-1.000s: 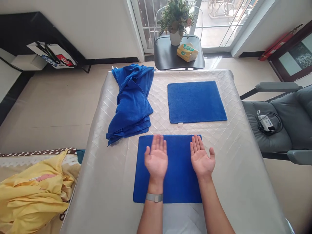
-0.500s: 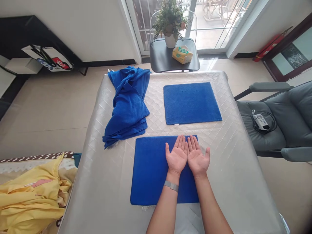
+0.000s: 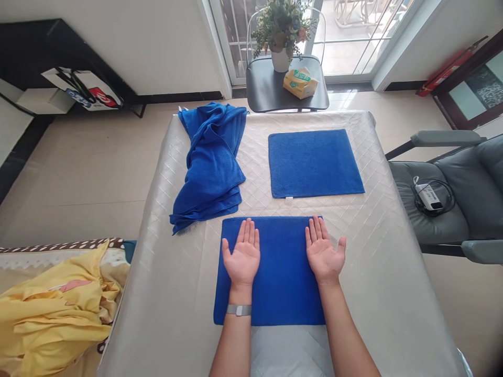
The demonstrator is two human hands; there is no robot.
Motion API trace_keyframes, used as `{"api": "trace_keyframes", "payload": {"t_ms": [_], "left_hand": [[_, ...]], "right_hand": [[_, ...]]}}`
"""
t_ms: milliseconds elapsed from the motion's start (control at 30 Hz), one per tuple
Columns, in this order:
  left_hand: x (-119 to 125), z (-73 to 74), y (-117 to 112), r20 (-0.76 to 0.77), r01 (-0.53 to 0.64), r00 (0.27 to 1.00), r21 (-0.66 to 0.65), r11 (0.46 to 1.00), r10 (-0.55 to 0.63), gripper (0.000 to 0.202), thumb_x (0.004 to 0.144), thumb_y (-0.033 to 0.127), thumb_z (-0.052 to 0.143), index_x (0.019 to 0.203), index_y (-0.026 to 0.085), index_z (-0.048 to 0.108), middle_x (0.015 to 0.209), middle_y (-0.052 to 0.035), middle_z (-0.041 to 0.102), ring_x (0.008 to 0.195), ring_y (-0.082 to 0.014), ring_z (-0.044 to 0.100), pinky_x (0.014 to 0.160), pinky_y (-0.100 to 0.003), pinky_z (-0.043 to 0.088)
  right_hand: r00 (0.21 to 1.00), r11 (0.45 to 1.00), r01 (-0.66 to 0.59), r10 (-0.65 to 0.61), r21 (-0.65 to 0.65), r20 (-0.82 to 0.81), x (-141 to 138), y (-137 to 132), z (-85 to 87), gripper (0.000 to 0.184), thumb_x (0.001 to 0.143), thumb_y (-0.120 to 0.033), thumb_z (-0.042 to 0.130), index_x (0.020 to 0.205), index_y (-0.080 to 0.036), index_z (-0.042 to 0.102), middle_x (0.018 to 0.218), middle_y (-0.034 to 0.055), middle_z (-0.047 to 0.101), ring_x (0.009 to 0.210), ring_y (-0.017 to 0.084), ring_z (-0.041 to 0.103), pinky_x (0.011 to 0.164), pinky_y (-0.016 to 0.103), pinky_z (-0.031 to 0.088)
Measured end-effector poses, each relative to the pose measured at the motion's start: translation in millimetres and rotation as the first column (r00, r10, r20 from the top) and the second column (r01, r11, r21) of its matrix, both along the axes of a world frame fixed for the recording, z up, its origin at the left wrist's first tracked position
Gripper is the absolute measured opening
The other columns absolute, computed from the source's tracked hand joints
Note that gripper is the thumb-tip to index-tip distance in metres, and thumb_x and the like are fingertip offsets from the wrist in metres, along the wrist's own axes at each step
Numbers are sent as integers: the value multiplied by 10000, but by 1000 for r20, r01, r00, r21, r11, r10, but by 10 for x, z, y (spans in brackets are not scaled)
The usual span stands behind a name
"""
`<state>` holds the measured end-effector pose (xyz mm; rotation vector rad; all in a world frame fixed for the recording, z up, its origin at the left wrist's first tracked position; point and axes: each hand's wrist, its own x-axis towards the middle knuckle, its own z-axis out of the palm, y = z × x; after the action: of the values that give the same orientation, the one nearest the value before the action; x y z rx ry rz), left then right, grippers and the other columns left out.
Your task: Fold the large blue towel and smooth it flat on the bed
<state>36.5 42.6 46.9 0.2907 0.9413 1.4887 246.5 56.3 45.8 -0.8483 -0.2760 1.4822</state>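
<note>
A flat blue towel (image 3: 283,272) lies on the quilted, cream-coloured table cover (image 3: 176,293) in front of me. Over its left part is my left hand (image 3: 242,256), palm up, fingers stretched out and holding nothing. My right hand (image 3: 324,254) is palm up too, at the towel's right edge, with its fingers extended and the palm bare. Whether either hand touches the cloth I cannot tell. Farther back on the right, a second blue towel (image 3: 314,163) is spread flat with a small white tag. A crumpled heap of blue towels (image 3: 212,162) sits at the back left.
Behind the table stands a dark chair (image 3: 259,86) with a potted plant (image 3: 281,57) and a yellow tissue pack (image 3: 301,82). To the right is a grey armchair (image 3: 451,167) holding a power strip (image 3: 428,196). Yellow cloth (image 3: 58,309) lies at the lower left.
My hands have moved apart from side by side. The left went left across the towel; the right shifted slightly right. The view has also shifted a little.
</note>
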Motion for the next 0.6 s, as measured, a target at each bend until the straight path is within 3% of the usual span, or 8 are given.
{"api": "trace_keyframes", "payload": {"t_ms": [100, 233, 367, 500, 600], "left_hand": [[-318, -5, -42, 151, -74, 986, -6, 997, 74, 645, 968, 558, 241, 1425, 160, 460, 1555, -82, 371, 1451, -209, 290, 1187, -397, 271], [-643, -7, -58, 389, -182, 903, -36, 983, 182, 655, 975, 491, 324, 1499, 99, 307, 1549, -137, 366, 1436, -204, 319, 1161, -359, 313], [-755, 40, -72, 408, -267, 874, -53, 962, 265, 662, 982, 452, 345, 1524, 91, 227, 1534, -137, 391, 1428, -182, 335, 1159, -336, 313], [-477, 220, -185, 409, -295, 869, -21, 955, 277, 614, 996, 450, 322, 1512, 120, 285, 1526, -87, 413, 1433, -156, 320, 1169, -321, 293], [43, 345, -310, 513, -161, 843, -41, 986, 159, 580, 996, 488, 289, 1464, 165, 405, 1515, -59, 434, 1431, -168, 328, 1176, -345, 283]], "right_hand": [[996, 999, 25, -28, -37, -80, -1, 3, 40, 657, 928, -664, 278, 1317, -230, 579, 1538, 25, 398, 1422, 178, 339, 1208, 412, 213], [981, 994, 68, -82, -85, -174, 7, 29, 87, 659, 931, -637, 320, 1331, -168, 554, 1528, 64, 413, 1409, 166, 361, 1186, 364, 268], [967, 987, 117, -138, -110, -216, 32, 63, 127, 652, 935, -607, 340, 1381, -159, 499, 1504, 71, 448, 1389, 166, 397, 1179, 373, 286], [955, 981, 158, -181, -114, -233, 38, -68, 253, 659, 947, -562, 352, 1420, -115, 450, 1497, 99, 453, 1389, 165, 395, 1175, 360, 296], [959, 978, 149, -178, -142, -219, -3, -302, 364, 650, 943, -572, 360, 1426, -147, 454, 1508, 82, 439, 1399, 163, 379, 1187, 361, 272]]}}
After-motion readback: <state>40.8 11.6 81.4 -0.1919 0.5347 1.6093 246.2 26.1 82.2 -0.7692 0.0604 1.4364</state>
